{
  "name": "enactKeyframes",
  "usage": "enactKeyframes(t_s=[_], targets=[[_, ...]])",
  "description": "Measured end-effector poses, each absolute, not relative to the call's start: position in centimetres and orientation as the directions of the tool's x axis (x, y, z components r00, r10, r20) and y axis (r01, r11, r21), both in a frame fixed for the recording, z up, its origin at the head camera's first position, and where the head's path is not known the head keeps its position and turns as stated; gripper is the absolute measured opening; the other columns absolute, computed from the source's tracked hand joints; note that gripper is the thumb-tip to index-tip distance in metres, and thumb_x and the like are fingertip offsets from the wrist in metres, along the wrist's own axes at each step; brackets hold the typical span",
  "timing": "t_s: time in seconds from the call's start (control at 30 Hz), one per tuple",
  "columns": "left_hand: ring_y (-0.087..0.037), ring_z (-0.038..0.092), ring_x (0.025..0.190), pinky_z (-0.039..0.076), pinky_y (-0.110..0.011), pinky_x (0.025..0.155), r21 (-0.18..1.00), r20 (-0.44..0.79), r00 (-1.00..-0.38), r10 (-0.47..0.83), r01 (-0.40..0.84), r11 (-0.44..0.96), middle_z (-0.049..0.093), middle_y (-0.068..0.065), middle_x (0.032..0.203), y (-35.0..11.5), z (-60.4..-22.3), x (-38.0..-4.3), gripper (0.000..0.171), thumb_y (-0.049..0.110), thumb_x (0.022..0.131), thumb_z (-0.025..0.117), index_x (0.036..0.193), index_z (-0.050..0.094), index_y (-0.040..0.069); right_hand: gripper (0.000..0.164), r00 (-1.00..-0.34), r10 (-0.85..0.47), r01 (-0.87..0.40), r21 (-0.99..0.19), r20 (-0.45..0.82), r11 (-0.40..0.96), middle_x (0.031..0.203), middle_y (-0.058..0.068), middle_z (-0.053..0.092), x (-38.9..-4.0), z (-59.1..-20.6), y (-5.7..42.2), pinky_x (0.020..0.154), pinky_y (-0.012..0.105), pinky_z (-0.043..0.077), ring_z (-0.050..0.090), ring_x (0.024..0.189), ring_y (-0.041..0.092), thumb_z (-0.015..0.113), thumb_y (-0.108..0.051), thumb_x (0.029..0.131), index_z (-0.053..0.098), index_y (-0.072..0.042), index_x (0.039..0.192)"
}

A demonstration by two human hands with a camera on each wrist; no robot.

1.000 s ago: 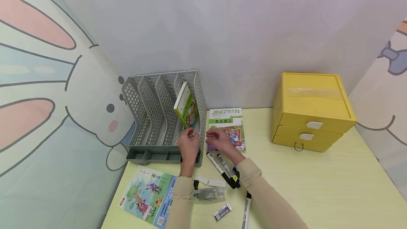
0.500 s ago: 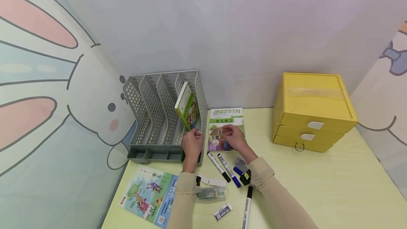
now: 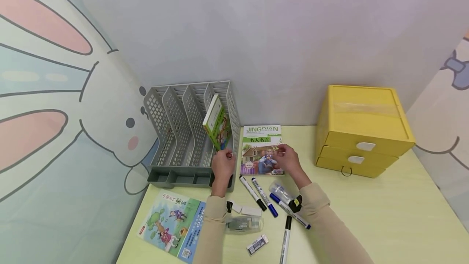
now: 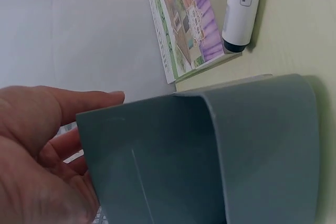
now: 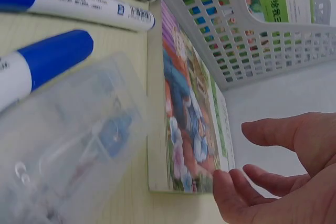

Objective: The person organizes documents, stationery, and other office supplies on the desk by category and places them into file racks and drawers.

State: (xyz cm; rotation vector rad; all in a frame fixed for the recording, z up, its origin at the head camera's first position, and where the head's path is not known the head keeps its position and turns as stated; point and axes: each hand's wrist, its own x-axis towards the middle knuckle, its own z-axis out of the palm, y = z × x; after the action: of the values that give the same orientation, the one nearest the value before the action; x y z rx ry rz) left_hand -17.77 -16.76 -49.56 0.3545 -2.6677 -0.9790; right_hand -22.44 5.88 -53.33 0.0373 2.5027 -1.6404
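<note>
My left hand (image 3: 222, 169) is at the front of the grey file rack (image 3: 176, 144), just below a green-and-white book (image 3: 217, 123) leaning in its rightmost slot. In the left wrist view its thumb lies near the rack's dark front edge (image 4: 142, 124), with the other fingers partly hidden behind. No object shows between them. My right hand (image 3: 292, 161) is at the right edge of a second book (image 3: 256, 152), which lies flat on the table. Its thumb and fingers are apart in the right wrist view, near the flat book's cover (image 5: 191, 124).
Several markers (image 3: 264, 197), a clear plastic case (image 3: 281, 190), another clear case (image 3: 243, 224), a boxed eraser (image 3: 257, 244) and white blocks (image 3: 251, 211) lie in front. A picture book (image 3: 172, 225) lies at the left. A yellow drawer unit (image 3: 364, 125) stands at the right.
My right hand has moved right, from beside the rack, across the flat book to its right edge, uncovering the cover. My left hand has stayed by the rack; the leaning book keeps its place.
</note>
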Motion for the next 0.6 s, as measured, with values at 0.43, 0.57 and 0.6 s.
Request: enactKeyframes(t_s=[0.43,0.57,0.6], targets=[[-0.031,0.071,0.082,0.057,-0.051,0.075,0.694,0.157,-0.932,-0.326,-0.131,0.708,0.074,-0.011,0.088,-17.0,-49.7,-17.8,0.016,0.006,0.091,0.078,0.105,0.079,0.000,0.062,-0.963,-0.061,0.201,-0.850,-0.263,0.488,0.138,0.036,0.053,-23.3,-54.0,7.6,0.105,0.054,0.047,0.052,0.128,0.049,0.069,-0.017,0.096,0.044,0.016,0.142],[-0.031,0.071,0.082,0.057,-0.050,0.074,0.696,0.164,-0.934,-0.318,-0.119,0.709,0.074,-0.011,0.088,-17.0,-49.8,-17.9,0.016,0.006,0.091,0.077,0.106,0.079,-0.001,0.060,-0.955,-0.061,0.224,-0.843,-0.289,0.489,0.136,0.034,0.055,-23.4,-54.3,7.6,0.103,0.053,0.048,0.054,0.126,0.046,0.067,-0.017,0.097,0.045,0.016,0.142],[-0.031,0.071,0.082,0.057,-0.050,0.075,0.696,0.165,-0.934,-0.317,-0.117,0.709,0.074,-0.012,0.088,-17.1,-49.8,-17.9,0.016,0.006,0.091,0.077,0.106,0.079,-0.001,0.060,-0.955,-0.059,0.228,-0.846,-0.291,0.483,0.136,0.034,0.054,-23.4,-54.2,7.6,0.103,0.053,0.048,0.054,0.125,0.046,0.067,-0.017,0.097,0.045,0.017,0.141]])
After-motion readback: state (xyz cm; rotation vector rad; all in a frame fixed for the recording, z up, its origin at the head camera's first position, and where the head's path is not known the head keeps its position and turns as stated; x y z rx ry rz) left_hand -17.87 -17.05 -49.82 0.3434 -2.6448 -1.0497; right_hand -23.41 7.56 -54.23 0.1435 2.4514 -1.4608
